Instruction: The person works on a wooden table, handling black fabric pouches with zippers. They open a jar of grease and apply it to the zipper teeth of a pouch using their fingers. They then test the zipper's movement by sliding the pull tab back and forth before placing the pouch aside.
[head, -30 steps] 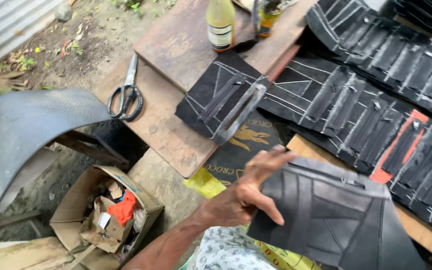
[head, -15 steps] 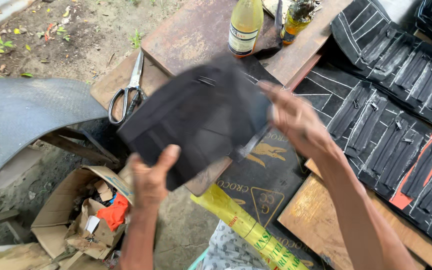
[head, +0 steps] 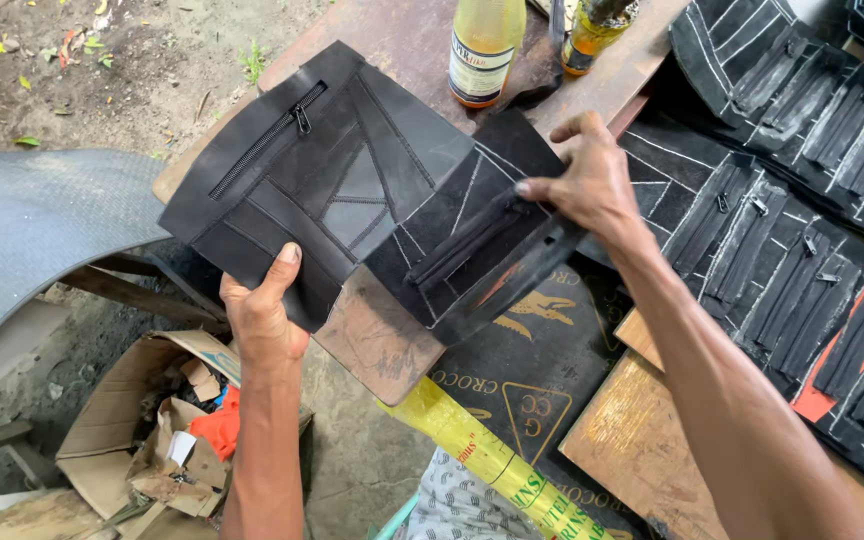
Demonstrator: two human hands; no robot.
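My left hand (head: 264, 315) grips the lower edge of a black stitched panel (head: 322, 170) with a zipper near its top, held flat over a brown wooden board (head: 377, 345). Thumb on top, fingers underneath. My right hand (head: 587, 180) rests on a second black panel (head: 477, 230) with white chalk lines and a strap, fingertips pinching its upper right edge. The two panels overlap at the middle.
Two glass bottles (head: 485, 45) stand on the board at the top. Rows of black stitched pieces (head: 802, 230) cover the right. A curved grey rubber sheet (head: 32, 220) lies left, above an open cardboard box (head: 152, 430) of scraps. A yellow roll (head: 492, 465) lies below.
The zippered panel has been laid out flat and unfolded, covering the scissors seen before. My right hand moved from its edge onto the chalk-lined panel. The camera has tilted closer.
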